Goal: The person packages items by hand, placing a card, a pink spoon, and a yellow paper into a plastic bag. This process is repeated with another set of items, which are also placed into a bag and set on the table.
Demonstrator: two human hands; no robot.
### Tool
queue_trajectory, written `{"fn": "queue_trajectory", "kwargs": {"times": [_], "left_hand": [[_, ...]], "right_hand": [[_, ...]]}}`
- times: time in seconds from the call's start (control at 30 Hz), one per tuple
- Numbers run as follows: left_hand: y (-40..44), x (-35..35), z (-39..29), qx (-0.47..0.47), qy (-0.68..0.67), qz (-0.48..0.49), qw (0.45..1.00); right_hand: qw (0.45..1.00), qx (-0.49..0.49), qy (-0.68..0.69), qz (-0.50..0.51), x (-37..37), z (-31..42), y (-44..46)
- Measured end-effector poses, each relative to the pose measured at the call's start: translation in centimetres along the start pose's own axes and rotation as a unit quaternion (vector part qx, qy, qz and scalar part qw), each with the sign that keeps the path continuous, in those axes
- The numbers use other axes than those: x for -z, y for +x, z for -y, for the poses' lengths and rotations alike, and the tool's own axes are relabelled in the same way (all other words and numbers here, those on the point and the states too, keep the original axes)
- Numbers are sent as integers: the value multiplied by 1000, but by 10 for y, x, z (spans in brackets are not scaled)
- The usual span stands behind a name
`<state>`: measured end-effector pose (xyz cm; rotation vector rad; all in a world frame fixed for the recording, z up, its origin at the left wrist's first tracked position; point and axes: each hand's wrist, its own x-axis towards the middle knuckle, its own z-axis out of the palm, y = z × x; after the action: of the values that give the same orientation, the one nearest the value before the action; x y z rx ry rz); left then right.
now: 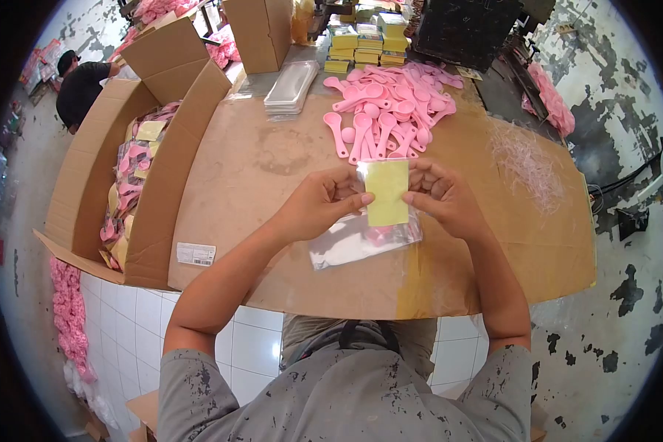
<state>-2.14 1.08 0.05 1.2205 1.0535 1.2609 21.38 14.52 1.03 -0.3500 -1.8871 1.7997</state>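
At the centre of the frame, your left hand (320, 199) and right hand (449, 202) are pinching a pale yellow rectangular card (387, 193) by its two sides, thumbs on the near face. Clear film is showing at its upper edge; I cannot tell whether the card is sitting inside a bag or against one. Just below, flat clear plastic bags (339, 252) are lying on the brown cardboard-covered surface (235, 177).

A fair share is looking done: at the left of the frame, an open brown cardboard box (171, 169) is holding many pink spoons and yellow cards in what seems to be clear wrapping. Plenty is apparently remaining: at upper centre, a heap of loose pink plastic spoons (401, 103) is lying unwrapped, and stacks of yellow-edged cards (368, 46) are standing behind it. The piece you are holding is seemingly midway.
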Motion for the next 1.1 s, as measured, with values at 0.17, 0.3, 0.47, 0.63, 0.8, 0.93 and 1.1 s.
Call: {"fn": "queue_trajectory", "kwargs": {"times": [0.17, 0.3, 0.47, 0.63, 0.8, 0.93, 1.1], "left_hand": [[-4, 37, -28, -39, 72, -79, 993], [-1, 84, -56, -341, -180, -366, 847], [12, 71, -8, -195, -9, -322, 927], [6, -12, 23, -65, 410, -36, 909], [13, -18, 27, -52, 370, -51, 926], [13, -21, 25, -3, 269, -92, 959], [10, -15, 20, -31, 316, -64, 946]], "right_hand": [[972, 8, -231, -53, 36, 18, -1], [912, -34, -391, -116, 75, 28, -17], [860, -75, -503, -34, 97, 20, -39], [882, -142, -448, -28, 92, 17, -43], [915, -133, -375, -66, 97, 3, -41], [909, -159, -378, -73, 99, 1, -41], [888, -132, -433, -86, 101, -4, -50]]}}
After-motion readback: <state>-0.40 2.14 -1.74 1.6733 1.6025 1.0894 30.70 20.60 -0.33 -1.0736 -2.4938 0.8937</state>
